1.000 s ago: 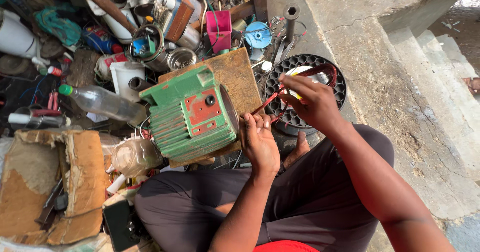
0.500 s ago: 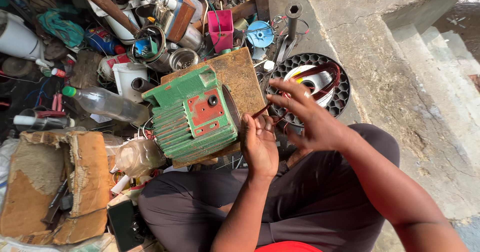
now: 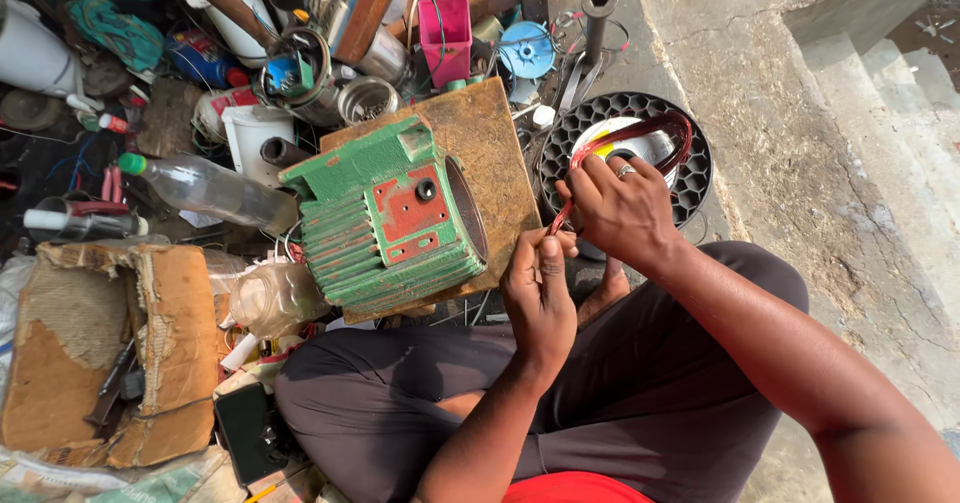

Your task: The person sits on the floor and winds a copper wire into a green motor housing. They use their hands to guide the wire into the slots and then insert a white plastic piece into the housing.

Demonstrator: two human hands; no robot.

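Both hands shape a reddish wire coil — right hand and left hand pinch it beside the green motor housing — next, likely feeding it in.

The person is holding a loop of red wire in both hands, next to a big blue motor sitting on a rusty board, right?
Not quite: the motor housing is green with a red plate, not blue. The head view shows it. The rest holds: the left hand and right hand hold the loop of red wire, beside the motor on the rusty board.
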